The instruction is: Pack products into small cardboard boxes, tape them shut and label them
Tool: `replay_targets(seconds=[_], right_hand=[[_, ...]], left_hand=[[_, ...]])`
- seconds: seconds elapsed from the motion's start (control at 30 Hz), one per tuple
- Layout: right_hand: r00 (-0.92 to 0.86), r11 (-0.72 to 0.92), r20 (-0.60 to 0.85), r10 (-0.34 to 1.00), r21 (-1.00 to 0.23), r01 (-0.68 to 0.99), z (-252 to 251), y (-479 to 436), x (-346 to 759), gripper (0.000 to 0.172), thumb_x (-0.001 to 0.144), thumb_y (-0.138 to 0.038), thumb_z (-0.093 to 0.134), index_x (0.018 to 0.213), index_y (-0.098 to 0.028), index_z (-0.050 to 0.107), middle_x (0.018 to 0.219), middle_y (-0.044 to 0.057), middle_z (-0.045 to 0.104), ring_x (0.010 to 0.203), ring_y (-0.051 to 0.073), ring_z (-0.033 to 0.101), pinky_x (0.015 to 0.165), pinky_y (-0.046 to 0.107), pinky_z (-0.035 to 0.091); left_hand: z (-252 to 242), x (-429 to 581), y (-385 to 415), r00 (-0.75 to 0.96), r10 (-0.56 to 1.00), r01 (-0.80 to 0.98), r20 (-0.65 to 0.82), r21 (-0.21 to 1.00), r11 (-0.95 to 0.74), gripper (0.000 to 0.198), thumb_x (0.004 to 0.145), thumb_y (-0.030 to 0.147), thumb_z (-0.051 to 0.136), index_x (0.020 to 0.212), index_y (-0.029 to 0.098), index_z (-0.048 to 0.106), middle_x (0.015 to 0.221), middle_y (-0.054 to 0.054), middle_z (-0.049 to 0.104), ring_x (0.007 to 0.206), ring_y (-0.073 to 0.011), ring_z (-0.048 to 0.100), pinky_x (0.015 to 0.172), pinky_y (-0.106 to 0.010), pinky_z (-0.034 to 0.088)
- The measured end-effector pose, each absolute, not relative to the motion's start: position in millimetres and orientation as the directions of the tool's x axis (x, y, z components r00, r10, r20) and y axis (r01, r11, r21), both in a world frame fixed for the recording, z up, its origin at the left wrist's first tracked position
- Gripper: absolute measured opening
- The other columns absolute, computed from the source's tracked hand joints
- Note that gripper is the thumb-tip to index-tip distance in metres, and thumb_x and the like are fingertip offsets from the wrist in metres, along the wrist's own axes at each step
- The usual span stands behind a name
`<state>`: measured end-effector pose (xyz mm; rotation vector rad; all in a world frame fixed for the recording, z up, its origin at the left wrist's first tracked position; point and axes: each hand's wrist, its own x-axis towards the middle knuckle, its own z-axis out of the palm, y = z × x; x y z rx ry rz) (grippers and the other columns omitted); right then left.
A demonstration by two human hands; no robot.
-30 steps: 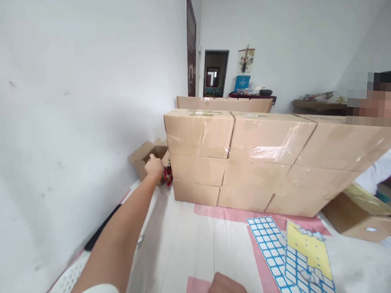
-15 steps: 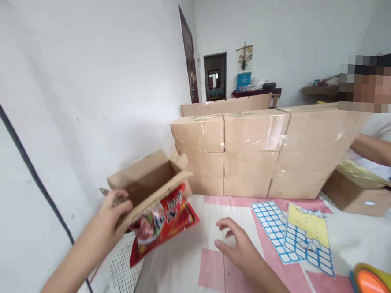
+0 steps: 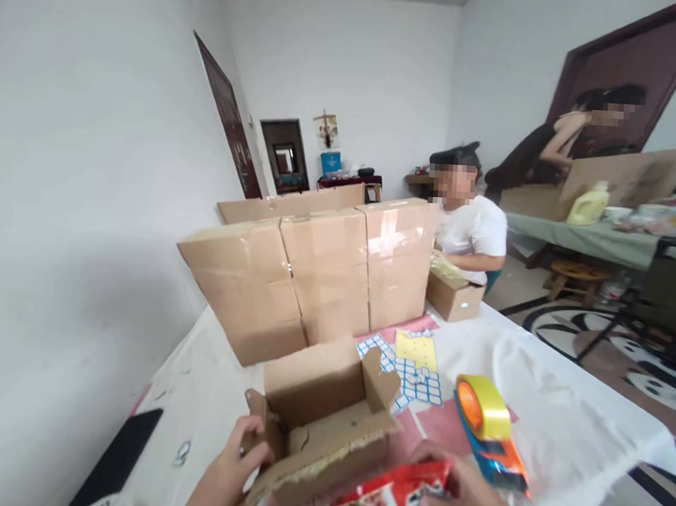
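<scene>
- Red packet lies at my near side, between 4 and 5 o'clock if I set the dial on the open carton, with 12 pointing away from me.
- My right hand, near 4 o'clock, grips its right end, thumb on the printed face and fingers behind the top corner.
- Glossy film suggests a slick skin, so I would trust a flat pinch on the edge more than fingertips on the bulging face.
- Soft and fairly light is my guess; its lower part is cut off from view, and I cannot tell what is inside or whether it would crush.
- My left hand, at 8 o'clock, has its fingers curled onto the carton's end flap.
- Cardboard should feel light and stiff along the walls but floppy at the flaps; the ragged near edge looks weak, so a folded corner seems the better hold.
- Inside, the carton's visible floor is bare board.
- Taped boxes stand at 12, printed sheets lie at 2, and a yellow tape roll sits at 3, apart from my fingers.
</scene>
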<state>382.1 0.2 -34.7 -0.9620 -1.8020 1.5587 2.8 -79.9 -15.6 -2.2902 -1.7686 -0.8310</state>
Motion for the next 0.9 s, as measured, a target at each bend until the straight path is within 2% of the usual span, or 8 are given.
replay_targets(seconds=[0.1, 0.27, 0.37, 0.47, 0.53, 0.67, 0.83, 0.9], right_hand=[[-0.460, 0.089, 0.006, 0.888, -0.983, 0.159, -5.4, -1.3, 436.7, 0.048, 0.073, -0.064, 0.076, 0.092, -0.020, 0.070, 0.084, 0.008, 0.068, 0.074, 0.025, 0.067, 0.063, 0.034, 0.054], [-0.014, 0.343, 0.346, 0.938, -0.933, -0.105, 59.8, 30.0, 416.8, 0.038, 0.070, -0.054, 0.085, 0.091, -0.028, 0.067, 0.081, 0.005, 0.067, 0.065, 0.020, 0.065, 0.055, 0.030, 0.054], [-0.307, 0.425, 0.419, 0.854, -0.904, -0.050, 90.7, 60.3, 355.3, 0.031, 0.079, -0.044, 0.079, 0.098, -0.024, 0.068, 0.093, 0.004, 0.069, 0.075, 0.020, 0.068, 0.063, 0.029, 0.057], [-0.609, 0.478, 0.362, 0.706, -0.878, 0.033, 86.0, 82.9, 296.1, 0.023, 0.080, -0.027, 0.073, 0.102, -0.021, 0.068, 0.100, 0.004, 0.071, 0.095, 0.021, 0.068, 0.083, 0.033, 0.056], [-0.702, 0.435, 0.263, 0.662, -0.897, 0.075, 62.8, 89.0, 269.1, 0.023, 0.076, -0.019, 0.071, 0.099, -0.020, 0.067, 0.094, 0.002, 0.071, 0.089, 0.020, 0.066, 0.080, 0.032, 0.054], [-0.762, 0.338, 0.092, 0.641, -0.925, 0.173, 22.0, 82.0, 250.4, 0.024, 0.074, -0.015, 0.070, 0.097, -0.019, 0.064, 0.085, -0.002, 0.067, 0.079, 0.018, 0.065, 0.072, 0.029, 0.051], [-0.701, 0.660, 0.325, 0.635, -0.700, 0.274, 45.6, 68.7, 277.8, 0.063, 0.071, -0.024, 0.083, 0.129, -0.022, 0.060, 0.129, 0.010, 0.065, 0.120, 0.031, 0.058, 0.106, 0.047, 0.044], [-0.592, 0.696, 0.437, 0.677, -0.642, 0.322, 55.3, 68.6, 301.9, 0.066, 0.075, -0.033, 0.082, 0.136, -0.026, 0.057, 0.136, 0.011, 0.062, 0.129, 0.034, 0.054, 0.112, 0.052, 0.039]], left_hand=[[-16.9, 4.1, -79.5, 0.177, 0.879, 0.917, 0.442, 0.249, -0.310, 0.011, 0.088, 0.019, 0.057, 0.084, 0.024, 0.065, 0.111, -0.010, 0.055, 0.098, -0.0191, 0.066, 0.082, -0.027, 0.059], [-29.3, 15.4, -91.5, 0.213, 0.862, 0.913, 0.459, 0.220, -0.343, 0.015, 0.092, 0.019, 0.052, 0.091, 0.024, 0.066, 0.127, -0.014, 0.053, 0.110, -0.0213, 0.065, 0.086, -0.027, 0.059], [-37.4, 23.4, -100.2, 0.158, 0.851, 0.928, 0.502, 0.219, -0.302, 0.015, 0.092, 0.020, 0.053, 0.090, 0.024, 0.067, 0.136, -0.015, 0.050, 0.124, -0.0258, 0.060, 0.091, -0.031, 0.059], [-41.1, 27.2, -106.9, 0.120, 0.845, 0.929, 0.521, 0.240, -0.280, 0.014, 0.090, 0.022, 0.056, 0.090, 0.025, 0.070, 0.131, -0.014, 0.051, 0.121, -0.0258, 0.061, 0.092, -0.032, 0.059], [-41.9, 27.8, -110.0, 0.100, 0.841, 0.926, 0.532, 0.259, -0.274, 0.015, 0.090, 0.020, 0.056, 0.091, 0.024, 0.071, 0.125, -0.013, 0.051, 0.116, -0.0242, 0.062, 0.093, -0.031, 0.058], [-45.3, 26.6, -112.7, 0.067, 0.825, 0.920, 0.560, 0.285, -0.268, 0.016, 0.089, 0.019, 0.057, 0.092, 0.025, 0.072, 0.122, -0.012, 0.049, 0.115, -0.0238, 0.060, 0.095, -0.033, 0.057], [-65.6, 17.1, -113.6, 0.050, 0.760, 0.928, 0.648, 0.251, -0.276, 0.020, 0.085, 0.019, 0.061, 0.097, 0.028, 0.074, 0.143, -0.013, 0.045, 0.130, -0.0320, 0.055, 0.100, -0.042, 0.057], [-77.4, 10.3, -113.4, 0.018, 0.736, 0.943, 0.676, 0.234, -0.238, 0.038, 0.081, 0.016, 0.066, 0.114, 0.034, 0.072, 0.156, -0.010, 0.037, 0.132, -0.0349, 0.056, 0.100, -0.044, 0.058]])
